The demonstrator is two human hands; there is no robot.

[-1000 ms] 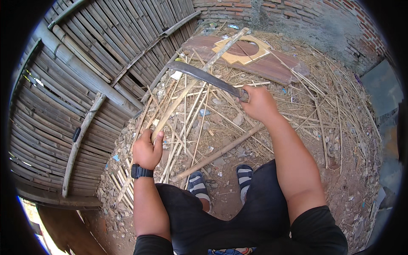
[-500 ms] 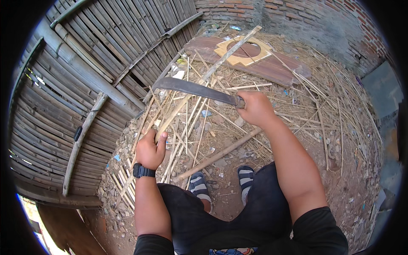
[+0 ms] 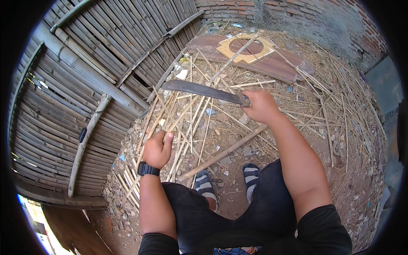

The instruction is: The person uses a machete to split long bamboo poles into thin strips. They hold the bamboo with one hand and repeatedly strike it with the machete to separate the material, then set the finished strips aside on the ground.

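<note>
My left hand, with a black watch on the wrist, is closed around the near part of a long bamboo strip. The strip slants away to the upper right. My right hand grips the short handle of a machete. Its dark blade points left with a curved tip and crosses over the strip ahead of my left hand. Whether blade and strip touch, I cannot tell.
Thin bamboo strips and straw litter the stony ground. A thicker pole lies before my sandalled feet. Farther off, a yellow wooden frame with a round hole rests on a brown board. A bamboo wall stands left, a brick wall behind.
The bamboo strip now shows a narrower side, as if turned in my left hand. Both hands and the whole scene sit slightly farther right in the picture. Each hand keeps its hold.
</note>
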